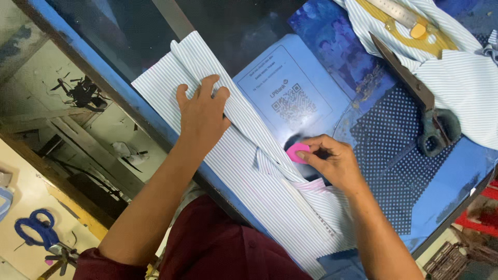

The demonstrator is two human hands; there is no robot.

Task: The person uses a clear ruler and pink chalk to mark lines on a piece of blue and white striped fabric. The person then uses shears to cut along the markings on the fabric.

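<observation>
A glass-topped table (456, 171) with a blue rim fills most of the view — its surface glossy, catching soft reflections. Beyond its edge lies a pale, worn floor (31, 207) crossed by wooden beams (78, 140). Blue-handled scissors (33, 228) rest down there — dim light overall, brighter on the tabletop.

My bench (451, 176) was a blue, glass-topped one with a blue rim. Under my left hand (202, 116) lay the folded striped cloth (244, 171), running down beneath my right hand (332, 163) too. Just beyond my right hand a printed card (290, 83) and a photograph (337, 41) lay flat, seemingly under the glass, though I could not tell for sure. To that hand's right lay dotted navy fabric (394, 150), with heavy shears (425, 114) on it. Farther off lay more striped cloth (467, 78) with a yellow curved ruler (410, 28).
</observation>
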